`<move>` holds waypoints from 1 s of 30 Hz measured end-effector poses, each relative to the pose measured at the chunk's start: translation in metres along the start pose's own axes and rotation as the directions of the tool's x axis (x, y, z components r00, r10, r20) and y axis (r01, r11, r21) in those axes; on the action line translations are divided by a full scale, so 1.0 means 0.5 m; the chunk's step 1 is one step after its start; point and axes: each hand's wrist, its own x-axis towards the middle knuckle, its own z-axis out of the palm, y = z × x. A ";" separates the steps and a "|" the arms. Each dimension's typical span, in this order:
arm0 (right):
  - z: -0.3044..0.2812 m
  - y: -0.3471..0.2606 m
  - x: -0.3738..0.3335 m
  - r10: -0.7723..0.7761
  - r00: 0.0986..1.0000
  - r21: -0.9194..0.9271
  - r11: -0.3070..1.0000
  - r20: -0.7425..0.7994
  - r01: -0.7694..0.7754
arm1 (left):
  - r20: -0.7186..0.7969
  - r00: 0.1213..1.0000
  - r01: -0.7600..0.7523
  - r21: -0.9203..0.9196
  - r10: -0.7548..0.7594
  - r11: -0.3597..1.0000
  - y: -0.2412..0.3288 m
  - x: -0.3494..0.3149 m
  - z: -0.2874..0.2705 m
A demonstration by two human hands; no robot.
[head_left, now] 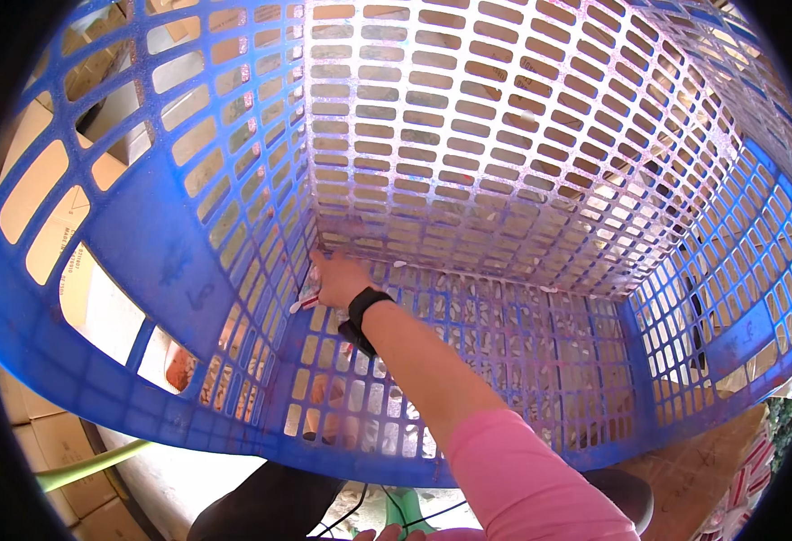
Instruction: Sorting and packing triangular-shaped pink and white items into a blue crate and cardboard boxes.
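Observation:
A large blue plastic crate [360, 464] with slotted walls fills most of the view, its inside facing me. My right hand [337, 278] reaches deep into its far left corner, the pink-sleeved arm crossing the crate from the lower right. A black band [365, 305] circles that wrist. The fingers curl near the corner, and a small red-and-white piece [306, 303] sticks out from under the hand on its left side. Part of the fingers is hidden. At the bottom edge only some fingertips of my left hand [391, 535] show, too little to tell their grip.
Small white bits such as this scrap [400, 264] lie along the crate's far bottom edge. Cardboard boxes [62, 446] stand at the left; a cardboard sheet [693, 469] and red-and-white striped items [749, 478] are at lower right. Black cables [432, 516] run below the crate.

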 end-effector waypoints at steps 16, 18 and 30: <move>-0.063 0.063 -0.144 -0.057 0.965 0.615 0.761 -0.255 0.207 | -0.019 1.000 0.023 0.144 -0.020 0.989 0.037 0.036 -0.007; -0.077 0.073 -0.174 -0.013 0.960 0.653 0.731 -0.278 0.199 | 0.045 0.994 0.092 0.085 -0.096 0.992 0.025 0.043 0.000; -0.075 0.231 -0.307 0.231 0.973 0.258 0.941 -0.013 -0.220 | -0.044 0.996 -0.068 0.096 0.073 0.993 0.027 0.070 0.078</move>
